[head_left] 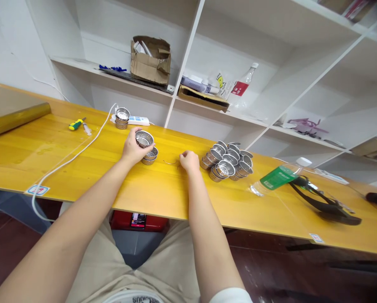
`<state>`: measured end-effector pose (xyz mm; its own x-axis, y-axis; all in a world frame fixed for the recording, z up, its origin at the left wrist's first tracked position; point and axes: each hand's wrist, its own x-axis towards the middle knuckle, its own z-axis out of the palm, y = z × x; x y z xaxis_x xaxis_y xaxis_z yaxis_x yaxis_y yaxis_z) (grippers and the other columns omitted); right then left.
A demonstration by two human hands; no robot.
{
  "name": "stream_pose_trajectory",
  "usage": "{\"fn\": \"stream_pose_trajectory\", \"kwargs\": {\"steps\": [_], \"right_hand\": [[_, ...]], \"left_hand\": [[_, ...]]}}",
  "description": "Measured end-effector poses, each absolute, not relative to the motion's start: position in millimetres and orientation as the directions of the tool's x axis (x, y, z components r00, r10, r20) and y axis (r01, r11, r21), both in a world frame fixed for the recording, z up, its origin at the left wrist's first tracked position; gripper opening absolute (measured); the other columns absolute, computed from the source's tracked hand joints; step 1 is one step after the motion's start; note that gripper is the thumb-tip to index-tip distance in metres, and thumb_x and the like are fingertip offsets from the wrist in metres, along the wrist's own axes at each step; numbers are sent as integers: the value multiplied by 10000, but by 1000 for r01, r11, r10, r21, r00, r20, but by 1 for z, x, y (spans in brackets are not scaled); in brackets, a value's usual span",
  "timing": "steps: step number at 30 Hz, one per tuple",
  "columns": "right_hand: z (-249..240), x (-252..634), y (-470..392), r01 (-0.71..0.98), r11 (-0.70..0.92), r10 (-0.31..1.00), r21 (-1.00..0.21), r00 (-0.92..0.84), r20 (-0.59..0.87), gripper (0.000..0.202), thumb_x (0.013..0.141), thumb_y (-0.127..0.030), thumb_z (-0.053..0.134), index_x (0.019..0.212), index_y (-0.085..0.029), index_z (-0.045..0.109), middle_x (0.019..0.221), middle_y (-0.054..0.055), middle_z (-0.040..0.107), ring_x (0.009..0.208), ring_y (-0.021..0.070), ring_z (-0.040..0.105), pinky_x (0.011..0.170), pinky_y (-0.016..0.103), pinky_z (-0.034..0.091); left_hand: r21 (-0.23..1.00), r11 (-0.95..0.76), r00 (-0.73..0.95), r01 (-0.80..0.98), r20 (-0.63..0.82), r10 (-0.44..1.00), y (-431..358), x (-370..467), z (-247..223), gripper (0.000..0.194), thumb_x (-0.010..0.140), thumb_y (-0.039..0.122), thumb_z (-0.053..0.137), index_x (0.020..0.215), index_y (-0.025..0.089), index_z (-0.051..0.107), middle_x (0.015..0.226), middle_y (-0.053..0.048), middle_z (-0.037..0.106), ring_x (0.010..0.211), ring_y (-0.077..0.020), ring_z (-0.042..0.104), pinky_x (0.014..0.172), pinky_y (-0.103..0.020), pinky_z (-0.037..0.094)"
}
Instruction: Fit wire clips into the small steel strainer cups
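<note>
This place seems a simple workroom: long yellow table (166,187), screwdriver (76,124) at left, white shelves (112,19) with torn carton (148,67) at far side.

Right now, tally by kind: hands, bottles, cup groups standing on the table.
Hands: 2 (left hand, right hand)
Bottles: 2 (green-label bottle, red-label bottle)
Cup groups on table: 3 (back stack, stack by left hand, cluster by right hand)
Total: 7

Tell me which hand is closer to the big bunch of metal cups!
The right hand. It is just left of the big bunch of cups. The left hand is farther left, holding a single metal cup.
</note>
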<state>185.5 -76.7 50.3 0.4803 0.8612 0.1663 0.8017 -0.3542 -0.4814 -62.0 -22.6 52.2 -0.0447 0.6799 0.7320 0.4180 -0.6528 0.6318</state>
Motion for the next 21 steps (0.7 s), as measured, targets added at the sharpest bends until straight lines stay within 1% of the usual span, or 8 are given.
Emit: {"fn": "stream_pose_trajectory", "kwargs": {"steps": [3, 6, 8, 10, 13, 16, 18, 21], "right_hand": [[51, 185, -77, 813, -375, 839, -446, 502, 210, 238, 939, -252, 574, 1069, -193, 764, 1116, 145, 764, 1101, 281, 696, 931, 365, 528], [50, 183, -77, 833, -339, 840, -436, 477, 259, 256, 953, -266, 560, 1104, -183, 748, 1153, 148, 750, 1121, 271, 683, 950, 357, 521], [50, 180, -77, 846, -307, 850, -436, 450, 274, 255, 961, -280, 550, 1097, -186, 745, 1154, 140, 747, 1107, 262, 682, 951, 350, 517], [50, 176, -77, 856, -280, 861, -434, 424, 282, 248, 962, -285, 546, 1078, -190, 744, 1141, 133, 748, 1086, 257, 682, 943, 346, 515], [50, 172, -78, 865, -250, 867, -436, 400, 296, 240, 964, -291, 539, 1052, -198, 742, 1124, 124, 748, 1069, 259, 681, 925, 345, 514], [50, 170, -78, 865, -241, 869, -440, 394, 299, 240, 963, -295, 535, 1036, -201, 743, 1114, 120, 749, 1055, 261, 682, 911, 346, 514], [50, 170, -78, 865, -239, 871, -440, 392, 296, 238, 959, -292, 537, 1025, -202, 747, 1106, 119, 751, 1045, 258, 683, 906, 343, 513], [50, 170, -78, 866, -237, 873, -441, 388, 294, 239, 954, -280, 534, 1016, -204, 752, 1096, 116, 755, 1037, 252, 684, 901, 336, 513]], "left_hand": [[649, -630, -42, 428, 710, 703, -23, -62, 53, 685, 686, 367, 886, 1261, 226, 542, 1268, -81, 660, 1130, -267, 665, 1010, -382, 525], [656, -617, -46, 434, 700, 712, -23, -63, 54, 631, 692, 383, 877, 1220, 221, 571, 1225, -70, 678, 1094, -262, 676, 992, -379, 530], [671, -596, -82, 440, 691, 718, -20, -65, 55, 592, 704, 379, 864, 1197, 218, 579, 1200, -66, 684, 1090, -259, 674, 998, -380, 527], [700, -556, -153, 449, 673, 723, -16, -68, 56, 587, 711, 344, 850, 1207, 215, 566, 1213, -76, 674, 1120, -263, 661, 1022, -387, 515], [738, -483, -248, 471, 637, 730, -7, -75, 56, 635, 680, 246, 835, 1239, 210, 536, 1263, -103, 639, 1198, -279, 621, 1072, -402, 484], [765, -397, -261, 508, 576, 775, 0, -80, 53, 666, 638, 198, 825, 1235, 214, 532, 1262, -105, 618, 1214, -278, 602, 1093, -408, 461], [777, -319, -233, 543, 504, 832, 3, -82, 50, 587, 636, 225, 824, 1163, 221, 568, 1234, -95, 616, 1179, -273, 610, 1081, -412, 461], [764, -194, -164, 615, 364, 917, 6, -82, 45, 367, 652, 305, 824, 950, 221, 628, 1178, -93, 617, 1129, -281, 621, 1053, -427, 465]]}}
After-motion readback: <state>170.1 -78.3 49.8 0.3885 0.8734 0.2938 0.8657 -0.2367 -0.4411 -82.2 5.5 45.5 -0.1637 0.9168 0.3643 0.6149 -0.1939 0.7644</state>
